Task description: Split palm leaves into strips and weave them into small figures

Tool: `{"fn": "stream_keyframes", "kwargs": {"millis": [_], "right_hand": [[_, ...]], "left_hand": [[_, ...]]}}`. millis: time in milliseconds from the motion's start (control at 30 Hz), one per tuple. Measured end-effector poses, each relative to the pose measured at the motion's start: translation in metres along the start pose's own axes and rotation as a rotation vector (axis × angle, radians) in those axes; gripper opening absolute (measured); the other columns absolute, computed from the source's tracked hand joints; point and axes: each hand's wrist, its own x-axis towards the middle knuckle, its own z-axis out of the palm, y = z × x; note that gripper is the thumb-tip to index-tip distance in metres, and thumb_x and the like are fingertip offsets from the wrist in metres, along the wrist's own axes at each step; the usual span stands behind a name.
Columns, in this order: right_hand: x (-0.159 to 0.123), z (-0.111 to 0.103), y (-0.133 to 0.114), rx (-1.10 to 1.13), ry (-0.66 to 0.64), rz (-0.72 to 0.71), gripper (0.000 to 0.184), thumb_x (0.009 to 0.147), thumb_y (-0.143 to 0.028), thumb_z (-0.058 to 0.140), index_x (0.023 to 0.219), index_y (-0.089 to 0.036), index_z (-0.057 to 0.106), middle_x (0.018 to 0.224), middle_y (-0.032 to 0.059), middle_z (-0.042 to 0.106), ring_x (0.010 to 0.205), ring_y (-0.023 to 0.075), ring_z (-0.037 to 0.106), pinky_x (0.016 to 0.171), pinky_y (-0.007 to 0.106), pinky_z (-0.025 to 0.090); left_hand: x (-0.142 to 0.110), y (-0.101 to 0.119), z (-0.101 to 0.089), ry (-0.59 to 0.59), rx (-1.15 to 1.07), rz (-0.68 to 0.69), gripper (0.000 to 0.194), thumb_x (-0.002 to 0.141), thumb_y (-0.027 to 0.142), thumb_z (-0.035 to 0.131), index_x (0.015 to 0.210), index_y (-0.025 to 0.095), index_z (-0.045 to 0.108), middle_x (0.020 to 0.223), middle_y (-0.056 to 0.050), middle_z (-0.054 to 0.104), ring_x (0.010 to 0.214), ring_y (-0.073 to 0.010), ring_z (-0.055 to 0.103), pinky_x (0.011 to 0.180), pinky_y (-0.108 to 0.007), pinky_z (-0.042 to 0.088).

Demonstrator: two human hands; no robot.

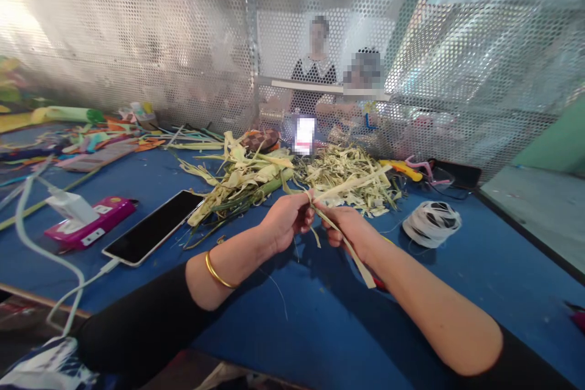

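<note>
My left hand (pixel 292 219) and my right hand (pixel 343 228) meet above the blue table (pixel 315 341), fingertips close together. Both pinch a bundle of pale green dried leaf strips (pixel 350 250) where the strips cross. One long flat strip runs down past my right palm; another sticks up to the right, and a short end dangles between the hands. Behind them lies a heap of leaf scraps (pixel 350 173), with a pile of larger dried leaves (pixel 256 170) to its left. Something with a red handle (pixel 379 283) is partly hidden under my right forearm.
A charging phone (pixel 153 228) and a magenta power strip (pixel 91 225) with a white cable lie left. A spool of white string (pixel 432 223), pink-framed glasses (pixel 429 170) and a dark phone (pixel 457 174) sit right. Beyond a perforated metal screen (pixel 183 42), two people are visible.
</note>
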Motion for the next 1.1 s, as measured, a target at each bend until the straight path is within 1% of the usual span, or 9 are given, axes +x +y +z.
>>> {"fn": "stream_keyframes", "kwargs": {"millis": [167, 267, 367, 533, 633, 700, 833, 967, 1100], "right_hand": [[-0.003, -0.005, -0.006, -0.077, -0.022, -0.225, 0.009, 0.08, -0.025, 0.056, 0.076, -0.017, 0.058, 0.062, -0.0008, 0.063, 0.04, 0.0086, 0.053, 0.039, 0.021, 0.043], [-0.005, -0.006, -0.009, -0.273, -0.171, -0.545, 0.014, 0.081, -0.023, 0.056, 0.093, -0.019, 0.06, 0.083, 0.0025, 0.069, 0.063, 0.0137, 0.066, 0.06, 0.028, 0.053], [-0.008, -0.008, -0.008, -0.626, -0.226, -0.889, 0.015, 0.083, -0.022, 0.055, 0.096, -0.021, 0.062, 0.094, 0.005, 0.069, 0.083, 0.0165, 0.066, 0.076, 0.032, 0.052], [-0.013, -0.009, -0.001, -1.158, 0.02, -1.235, 0.022, 0.091, -0.016, 0.043, 0.097, -0.02, 0.064, 0.09, 0.0062, 0.069, 0.081, 0.0174, 0.063, 0.072, 0.029, 0.049], [-0.016, -0.007, 0.0, -1.311, 0.23, -1.388, 0.022, 0.09, -0.017, 0.045, 0.091, -0.019, 0.067, 0.085, 0.0067, 0.068, 0.073, 0.0183, 0.06, 0.067, 0.031, 0.046], [-0.017, -0.006, -0.003, -1.328, 0.319, -1.474, 0.02, 0.089, -0.017, 0.048, 0.085, -0.02, 0.067, 0.093, 0.008, 0.068, 0.084, 0.021, 0.06, 0.074, 0.035, 0.045], [-0.016, -0.007, -0.007, -1.287, 0.321, -1.5, 0.014, 0.088, -0.018, 0.052, 0.082, -0.021, 0.064, 0.101, 0.0072, 0.067, 0.1, 0.0224, 0.057, 0.094, 0.041, 0.038], [-0.01, -0.009, -0.007, -1.093, 0.29, -1.273, 0.017, 0.09, -0.025, 0.05, 0.075, -0.02, 0.056, 0.08, 0.0045, 0.064, 0.076, 0.0181, 0.059, 0.073, 0.032, 0.046], [-0.007, -0.01, -0.007, -0.851, 0.235, -0.988, 0.022, 0.086, -0.029, 0.053, 0.067, -0.022, 0.047, 0.059, -0.0021, 0.053, 0.055, 0.0138, 0.051, 0.054, 0.025, 0.04]], "left_hand": [[0.006, 0.005, -0.006, 0.235, -0.026, 0.069, 0.029, 0.086, 0.027, 0.048, 0.063, 0.012, 0.058, 0.048, 0.003, 0.044, 0.04, -0.0054, 0.039, 0.039, -0.018, 0.026], [0.007, 0.004, -0.007, 0.269, -0.013, 0.106, 0.026, 0.084, 0.026, 0.051, 0.063, 0.013, 0.058, 0.049, 0.002, 0.047, 0.04, -0.006, 0.042, 0.039, -0.018, 0.028], [0.005, 0.003, -0.005, 0.261, 0.021, 0.131, 0.025, 0.081, 0.028, 0.056, 0.061, 0.013, 0.058, 0.049, 0.002, 0.049, 0.04, -0.0066, 0.043, 0.039, -0.019, 0.03], [0.001, -0.001, -0.002, 0.199, 0.096, 0.134, 0.029, 0.078, 0.028, 0.06, 0.053, 0.015, 0.053, 0.046, 0.003, 0.046, 0.037, -0.0056, 0.039, 0.038, -0.018, 0.03], [0.001, -0.005, -0.002, 0.158, 0.168, 0.189, 0.032, 0.079, 0.027, 0.057, 0.05, 0.016, 0.048, 0.044, 0.004, 0.044, 0.036, -0.0052, 0.037, 0.036, -0.017, 0.029], [0.001, -0.007, -0.003, 0.137, 0.208, 0.232, 0.031, 0.079, 0.025, 0.056, 0.051, 0.017, 0.047, 0.045, 0.004, 0.043, 0.037, -0.0052, 0.038, 0.036, -0.017, 0.03], [-0.001, -0.008, -0.002, 0.1, 0.317, 0.268, 0.031, 0.081, 0.025, 0.054, 0.051, 0.017, 0.049, 0.046, 0.003, 0.046, 0.038, -0.0063, 0.041, 0.037, -0.018, 0.034], [-0.003, -0.006, 0.0, 0.037, 0.377, 0.293, 0.036, 0.084, 0.025, 0.049, 0.048, 0.017, 0.047, 0.044, 0.003, 0.044, 0.038, -0.0069, 0.042, 0.037, -0.018, 0.034], [-0.004, -0.004, 0.002, 0.025, 0.396, 0.28, 0.034, 0.084, 0.022, 0.049, 0.05, 0.016, 0.049, 0.047, 0.002, 0.048, 0.039, -0.0065, 0.044, 0.037, -0.017, 0.035]]}}
